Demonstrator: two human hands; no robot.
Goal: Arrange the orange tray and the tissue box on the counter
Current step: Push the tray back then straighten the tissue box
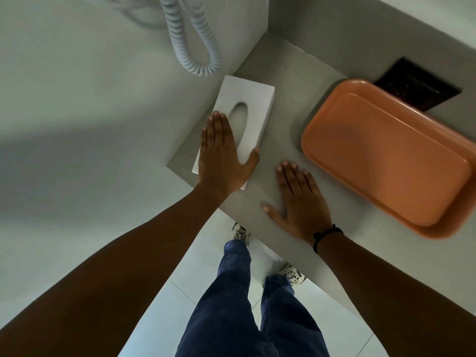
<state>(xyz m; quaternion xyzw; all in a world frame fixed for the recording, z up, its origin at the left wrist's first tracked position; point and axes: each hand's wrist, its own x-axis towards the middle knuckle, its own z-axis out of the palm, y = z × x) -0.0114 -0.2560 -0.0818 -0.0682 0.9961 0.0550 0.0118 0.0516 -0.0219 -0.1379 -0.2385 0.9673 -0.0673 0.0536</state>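
on the grey counter (278, 150) by the wall, the white tissue box (247, 104) lies flat near the left end, its oval slot facing up and its long side running away from the person at a slant. the left hand (222, 161) lies palm down on the near half of the box, fingers together and stretched out flat along the top beside the slot, thumb spread and touching the box's right edge; it presses on the box more than it clasps it. the right hand (300, 199) rests flat on the bare counter, fingers straight, thumb out to the side, holding nothing, with a dark band (325, 235) round its wrist. the orange tray (386, 161) sits on the counter to the right, apart from both hands and from the box, empty side up, its far corner overlapping a black panel (422, 91) set against the wall. a white coiled cord (195, 47) hangs on the wall above the box. below the counter edge, blue trousers and pale shoes stand on white floor tiles.
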